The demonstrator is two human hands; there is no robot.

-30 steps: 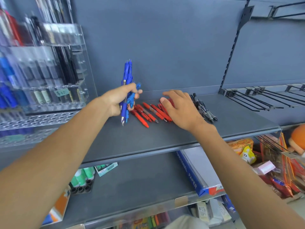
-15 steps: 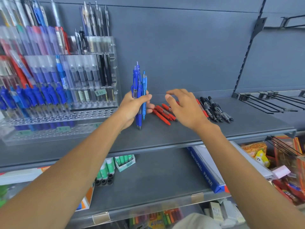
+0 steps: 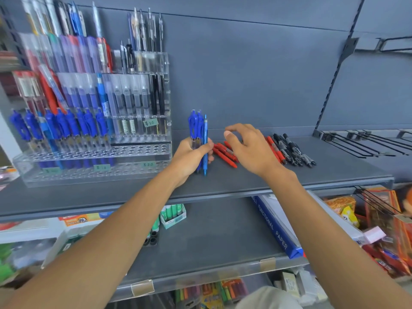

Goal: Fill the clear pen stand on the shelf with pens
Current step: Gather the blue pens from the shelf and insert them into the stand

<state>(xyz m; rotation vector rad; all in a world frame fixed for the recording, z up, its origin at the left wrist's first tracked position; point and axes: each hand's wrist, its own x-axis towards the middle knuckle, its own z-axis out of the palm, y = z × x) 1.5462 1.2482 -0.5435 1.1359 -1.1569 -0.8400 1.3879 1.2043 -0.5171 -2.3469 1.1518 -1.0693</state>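
The clear pen stand (image 3: pixel 142 152) sits at the left of the grey shelf (image 3: pixel 223 186), its tiers partly filled with blue, purple and black pens. My left hand (image 3: pixel 189 156) grips a bunch of blue pens (image 3: pixel 197 128) upright, tips resting on the shelf just right of the stand. My right hand (image 3: pixel 252 148) hovers with loosely curled fingers above a pile of red pens (image 3: pixel 225 153) and holds nothing. To the right of that pile, a group of black pens (image 3: pixel 294 150) lies flat.
Empty black display hooks (image 3: pixel 361 143) stick out at the right. The shelf below holds a blue paper pack (image 3: pixel 276 228), green glue sticks (image 3: pixel 172 214) and boxes. Packaged goods (image 3: pixel 379 219) hang at the lower right.
The view swung left, bringing the pen stand fully into sight. My left hand stood the blue pens upright with their tips on the shelf. My right hand lifted off the red pens.
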